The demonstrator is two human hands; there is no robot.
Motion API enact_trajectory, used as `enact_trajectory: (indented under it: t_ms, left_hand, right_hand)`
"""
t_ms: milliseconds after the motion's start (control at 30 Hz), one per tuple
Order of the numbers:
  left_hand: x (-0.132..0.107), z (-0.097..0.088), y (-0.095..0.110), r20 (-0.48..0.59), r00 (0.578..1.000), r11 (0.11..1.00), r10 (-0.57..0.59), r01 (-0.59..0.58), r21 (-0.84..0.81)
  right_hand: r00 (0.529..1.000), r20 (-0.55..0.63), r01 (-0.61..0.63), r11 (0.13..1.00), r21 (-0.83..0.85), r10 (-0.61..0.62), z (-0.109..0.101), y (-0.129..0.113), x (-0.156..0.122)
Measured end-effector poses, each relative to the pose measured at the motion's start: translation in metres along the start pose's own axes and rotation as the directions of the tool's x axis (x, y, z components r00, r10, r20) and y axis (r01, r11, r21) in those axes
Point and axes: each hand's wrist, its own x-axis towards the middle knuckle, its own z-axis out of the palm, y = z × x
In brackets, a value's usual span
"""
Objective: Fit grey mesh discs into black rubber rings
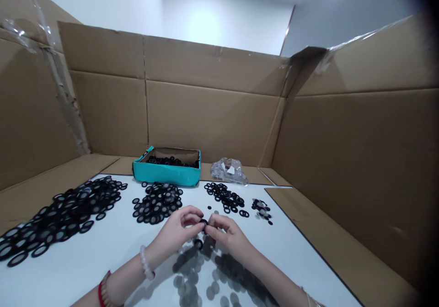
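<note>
Two bare hands met over the white tabletop (113, 247), a small black ring (204, 222) at their fingertips. The left hand (183, 224) had thumb and fingers drawn nearly together in a pinch on the ring. The right hand (226, 230) was curled, its fingertips at the ring's other side; whether it gripped the ring or only steadied it could not be made out. With so little surface to hold, the ring seemed likely to slip or spring away if either pinch came unevenly.

Just below the fingers lay a loose ring (198, 244), and nearer the body grey translucent discs (187, 291) overlapped beneath the forearms. A low sleeve, wrist or beaded bracelet (146, 263) could sweep those discs about, and overlapping ones might be picked up in pairs.

Beyond the hands stood a middle heap of rings (157, 204), a long heap (68, 215) to its left, and a smaller heap (226, 197) and a little cluster (261, 208) to the right. A careless reach could mix them. Farther off were a teal box (166, 174) holding more rings, a clear plastic bag (228, 171) and cardboard walls (212, 110).
</note>
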Motion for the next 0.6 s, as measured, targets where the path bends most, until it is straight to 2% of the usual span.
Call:
enact_trajectory:
  t_ms: [200, 300, 467, 600]
  left_hand:
    - [0.002, 0.0018, 0.0037, -0.071, 0.997, 0.997, -0.043, 0.038, -0.061]
    - [0.0012, 0.0023, 0.0057, -0.064, 0.996, 0.996, -0.064, 0.06, -0.063]
    - [0.0007, 0.0013, 0.0016, -0.011, 0.997, 0.996, -0.077, 0.076, -0.051]
    - [0.0023, 0.0012, 0.0019, -0.056, 0.996, 0.997, -0.063, 0.06, -0.054]
  right_hand:
    - [0.999, -0.016, -0.047, 0.998, 0.03, 0.047, -0.0002, -0.0001, 0.0005]
    - [0.999, -0.031, -0.03, 0.999, 0.013, 0.03, -0.0011, -0.0022, 0.0009]
    - [1.0, 0.008, -0.016, 1.0, -0.011, 0.016, -0.001, -0.0003, 0.0005]
    - [0.999, 0.018, -0.047, 0.999, 0.026, 0.046, -0.0001, 0.0012, 0.0004]
